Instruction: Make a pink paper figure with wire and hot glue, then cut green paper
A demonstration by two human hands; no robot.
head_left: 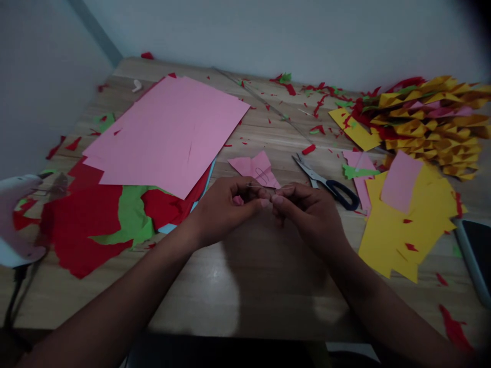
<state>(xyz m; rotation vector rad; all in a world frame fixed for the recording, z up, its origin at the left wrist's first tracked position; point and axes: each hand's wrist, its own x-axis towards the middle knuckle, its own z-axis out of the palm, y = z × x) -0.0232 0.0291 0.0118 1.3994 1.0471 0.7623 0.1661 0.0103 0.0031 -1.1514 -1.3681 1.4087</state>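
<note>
Where the wooden table [192, 306] begins on the left, a white device [15, 220] juts into view, a black cord [17, 296] running down from it. Next to it lie red paper [88, 220] and, on top of that, a crumpled green strip [134, 217]. A stack of large pink sheets [161, 133] covers the upper part of the red paper, with a small white object [137, 86] beyond its far left side.

Near the middle, the left hand [220, 209] pinches a thin strand [263, 175] between thumb and fingers; whether this is thread or wire, I cannot tell. A small pink bit [238, 200] shows between its thumb and fingers, though whether it is gripped is unclear. Just behind the fingertips lies a creased pink piece [253, 167], and the strand's loop shows against it. The right hand [312, 212] meets the left almost tip to tip, its thumb and forefinger closed on the same strand.

Just beyond the right hand rest scissors [326, 183] with dark handles, blades parted. Farther right, yellow sheets [406, 240] lie under a pink rectangle [401, 181]; behind them sits a mass of folded yellow paper [425, 128]. A phone [475, 255] lies at the right edge.
</note>
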